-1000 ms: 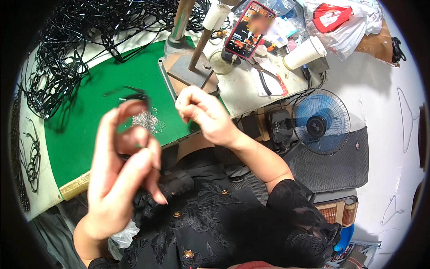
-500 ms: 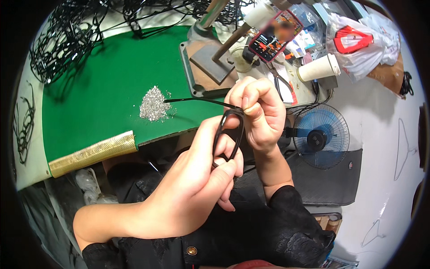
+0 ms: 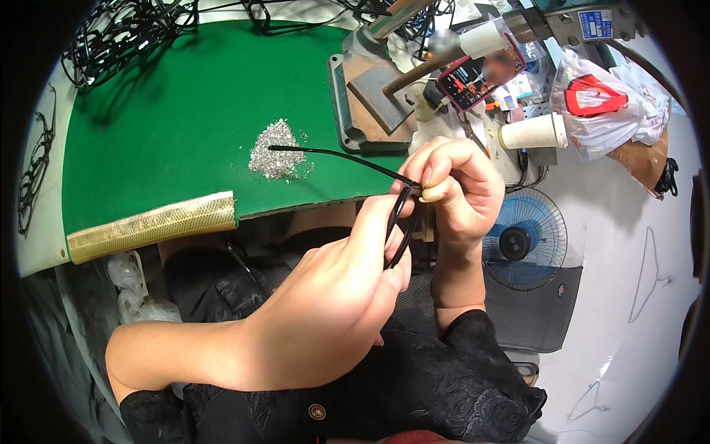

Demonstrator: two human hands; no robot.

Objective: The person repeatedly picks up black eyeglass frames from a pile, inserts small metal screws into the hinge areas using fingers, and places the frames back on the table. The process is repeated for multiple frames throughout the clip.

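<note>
A black eyeglass frame is held between my two hands in front of the bench edge. My left hand is closed around its rims, fingers wrapped and partly hidden behind them. At the hinge, the thumb and fingertips of my right hand pinch together; whether some tiny part is between them I cannot make out. One temple arm stretches left from the hinge, its tip in front of a heap of tiny silvery metal pieces on the green mat.
Tangled black eyeglass frames lie at the far left. A metal bench press stands behind my hands. Right of it are a phone, a white cup and plastic bags. A blue fan is at the right; gold trim edges the bench.
The whole view has shifted a little. The rims have turned more edge-on, and the temple arm slants down more steeply toward my right hand. Both hands keep their grip.
</note>
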